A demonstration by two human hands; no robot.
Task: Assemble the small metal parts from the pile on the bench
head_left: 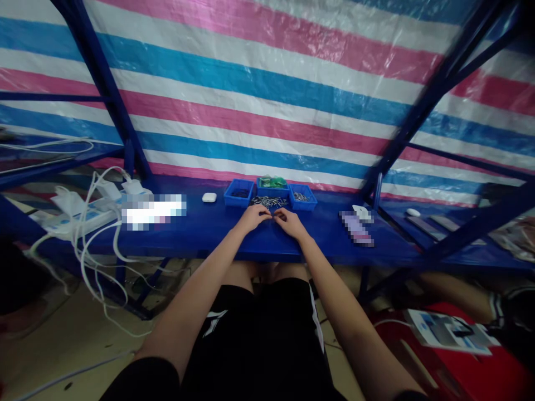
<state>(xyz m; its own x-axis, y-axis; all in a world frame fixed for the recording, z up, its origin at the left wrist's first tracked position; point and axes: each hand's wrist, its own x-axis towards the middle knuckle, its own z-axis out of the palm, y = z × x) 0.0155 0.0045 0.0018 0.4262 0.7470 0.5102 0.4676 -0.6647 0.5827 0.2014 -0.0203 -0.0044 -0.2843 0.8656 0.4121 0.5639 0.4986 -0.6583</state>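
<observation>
Both my hands rest on the blue workbench [209, 231], close together, just in front of a heap of small metal parts [268, 201]. My left hand [253, 216] has its fingers curled and pinched toward the right one. My right hand [288, 220] is pinched too, fingertips almost touching the left. What they pinch is too small to make out. Behind the heap stand three small blue bins: a left bin [238, 192] with dark contents, a middle bin [272, 185] holding green pieces, and a right bin [302, 196] holding small metal pieces.
A white earbud case [209, 197] lies left of the bins. White chargers, a power strip and cables [87, 209] crowd the left end. A white object [361, 212] and a mouse-like item [413, 212] lie right. Blue frame posts [104, 83] flank the bench. Another person's leg [455, 295] shows lower right.
</observation>
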